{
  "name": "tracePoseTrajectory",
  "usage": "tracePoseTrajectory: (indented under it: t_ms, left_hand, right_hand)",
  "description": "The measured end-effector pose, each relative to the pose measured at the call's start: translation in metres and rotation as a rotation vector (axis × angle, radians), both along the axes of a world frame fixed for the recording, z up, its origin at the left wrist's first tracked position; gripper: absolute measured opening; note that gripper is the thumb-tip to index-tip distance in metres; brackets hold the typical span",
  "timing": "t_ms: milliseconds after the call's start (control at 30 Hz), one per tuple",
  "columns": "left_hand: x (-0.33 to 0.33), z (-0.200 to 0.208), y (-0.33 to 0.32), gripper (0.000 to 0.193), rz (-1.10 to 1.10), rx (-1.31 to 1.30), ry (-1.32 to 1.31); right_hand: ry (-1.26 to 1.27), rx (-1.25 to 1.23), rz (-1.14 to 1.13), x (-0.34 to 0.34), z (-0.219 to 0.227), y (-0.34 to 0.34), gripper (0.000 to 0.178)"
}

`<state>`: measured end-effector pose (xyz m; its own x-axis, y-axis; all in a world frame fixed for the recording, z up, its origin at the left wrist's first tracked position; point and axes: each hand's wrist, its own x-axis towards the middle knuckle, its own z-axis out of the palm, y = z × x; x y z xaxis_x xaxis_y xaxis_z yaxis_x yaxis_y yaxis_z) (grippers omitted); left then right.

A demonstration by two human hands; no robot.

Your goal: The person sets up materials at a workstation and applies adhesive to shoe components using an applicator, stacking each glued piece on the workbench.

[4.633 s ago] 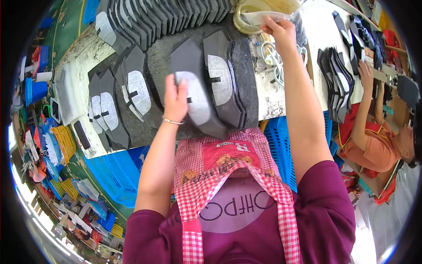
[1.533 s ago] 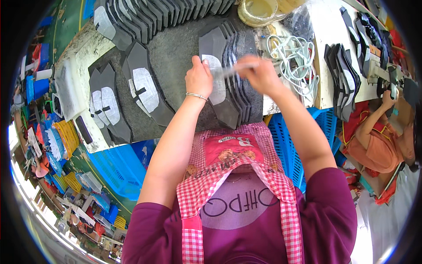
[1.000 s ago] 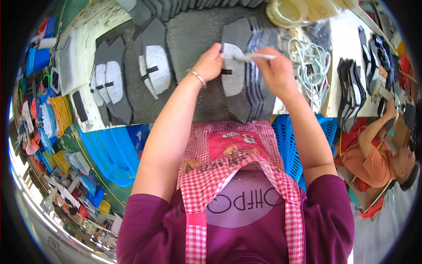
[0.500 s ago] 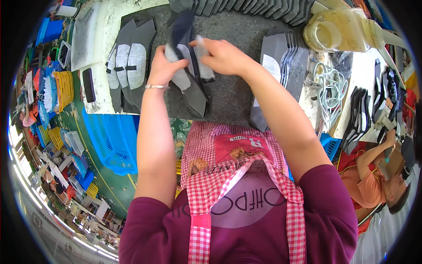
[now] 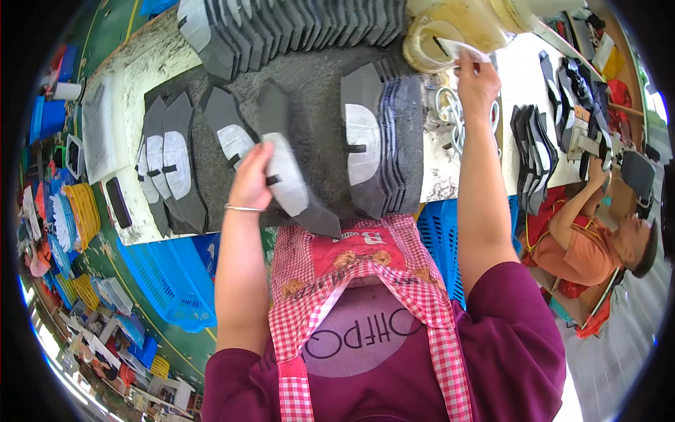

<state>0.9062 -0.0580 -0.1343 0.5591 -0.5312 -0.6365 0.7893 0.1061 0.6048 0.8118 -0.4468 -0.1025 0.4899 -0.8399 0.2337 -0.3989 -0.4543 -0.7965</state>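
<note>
My left hand [image 5: 251, 179] grips the edge of a dark grey, pointed flat piece [image 5: 320, 216] with a whitish patch and a small black tab. The piece is slightly blurred, hanging over the board's near side. Out to the right, my right hand [image 5: 479, 88] pinches a thin white piece [image 5: 470, 52] with a dark strip at its end; its exact kind is unclear. That piece is over the rim of a yellowish glue-stained pot [image 5: 420, 55]. Just left of my left hand lies another grey patched piece [image 5: 226, 126].
A dark board [image 5: 309, 84] covers the table. Stacks of grey pieces stand at the back [image 5: 281, 32], right [image 5: 371, 133] and left [image 5: 179, 137]. A phone [image 5: 118, 202], a coiled pale cord [image 5: 450, 112] and blue baskets [image 5: 165, 285] are around. A co-worker [image 5: 583, 243] sits at right.
My hands have parted: the right went from the board to the pot with the white piece, while the left keeps a grey piece near the board's front. The view has shifted right.
</note>
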Motion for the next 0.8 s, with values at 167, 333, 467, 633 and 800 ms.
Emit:
tracePoseTrajectory:
  t_ms: [167,333,467,633,800]
  left_hand:
    - [-0.024,-0.022,-0.040,0.026,-0.365,0.975,-1.171]
    - [-0.006,-0.023,-0.031,0.026,-0.285,1.009,-1.193]
    - [-0.026,0.006,-0.077,0.026,-0.021,0.158,-0.598]
    - [-0.023,-0.028,-0.102,0.027,-0.333,0.861,-1.132]
    - [-0.018,-0.026,-0.108,0.025,-0.472,0.906,-1.114]
  right_hand:
    - [0.110,-0.338,0.113,0.016,-0.016,0.001,0.017]
    - [0.027,0.358,0.098,0.017,-0.024,-0.018,0.021]
    - [-0.395,0.910,0.107,0.006,-0.045,-0.024,0.017]
    - [-0.177,1.019,0.444,-0.012,-0.032,0.042,0.017]
    - [0.147,-0.034,0.460,0.022,-0.036,0.095,0.015]
